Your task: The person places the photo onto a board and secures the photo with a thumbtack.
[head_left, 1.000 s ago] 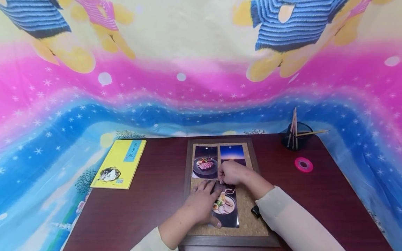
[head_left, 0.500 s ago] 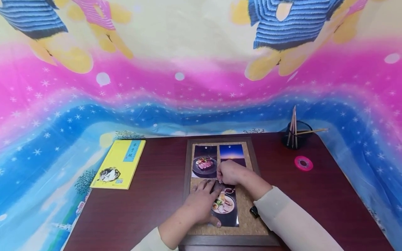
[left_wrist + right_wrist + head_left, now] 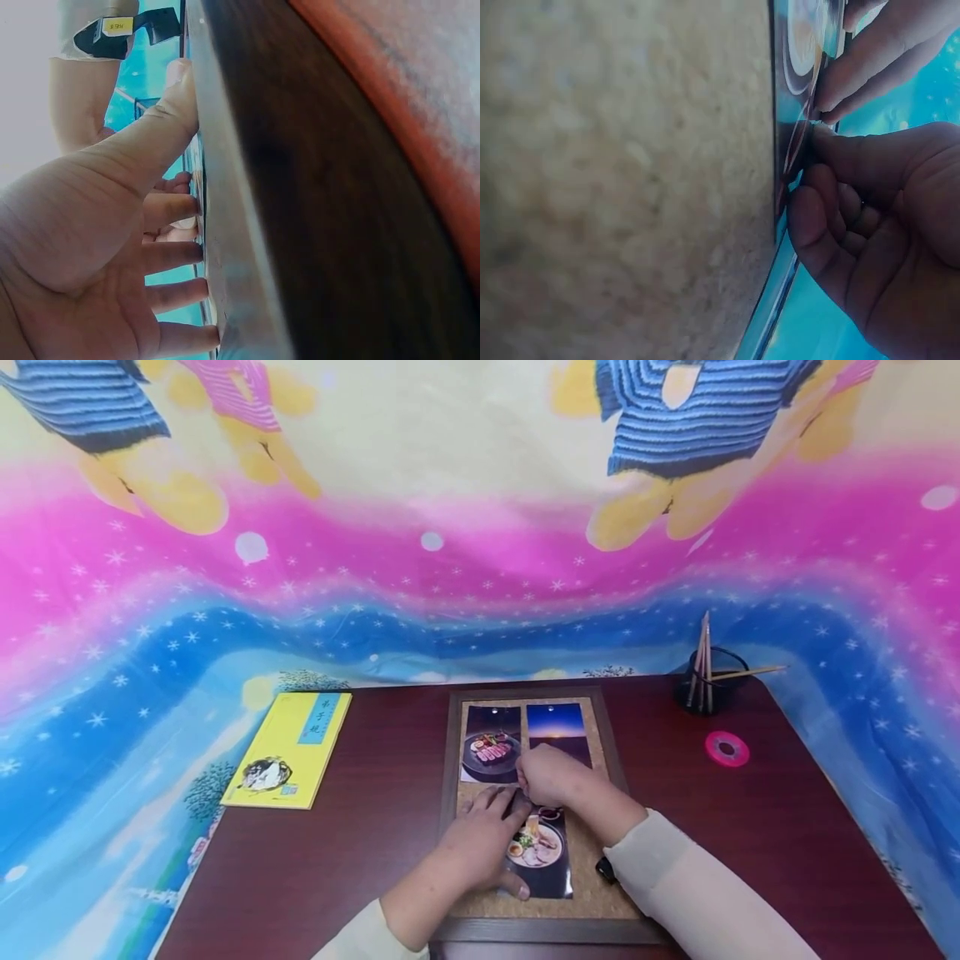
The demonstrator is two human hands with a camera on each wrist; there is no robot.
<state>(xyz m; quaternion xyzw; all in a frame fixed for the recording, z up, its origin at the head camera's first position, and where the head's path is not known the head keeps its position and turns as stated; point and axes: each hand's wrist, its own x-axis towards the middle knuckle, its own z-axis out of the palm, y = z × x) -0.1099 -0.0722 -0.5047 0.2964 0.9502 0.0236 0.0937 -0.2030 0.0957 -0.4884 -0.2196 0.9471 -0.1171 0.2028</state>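
Note:
A framed cork board [image 3: 491, 906] lies on the dark table. My left hand [image 3: 480, 843] is spread over the left side of a ramen photo [image 3: 555, 881], fingertips pressing near its top edge. At that top edge, my right hand [image 3: 551, 775] has thumb and curled forefinger together, pinching a small push pin mostly hidden by the fingers. Above are a steak photo [image 3: 491, 768] and a sunset photo [image 3: 555, 722], each with a pale pin head at its top; the right hand covers part of the sunset photo. In the right wrist view, thumb and forefinger [image 3: 810, 217] meet right at the photo.
A yellow book [image 3: 288, 752] lies on the left of the table [image 3: 382, 777]. At the back right stands a black mesh cup [image 3: 708, 693] with several pencils, and a round pink case [image 3: 727, 749] lies in front. Patterned cloth [image 3: 450, 585] hangs behind the table.
The right hand's fingers have shifted slightly left at the photo's top edge, and the pale tip seen beneath them is now hidden. The left hand stays in place.

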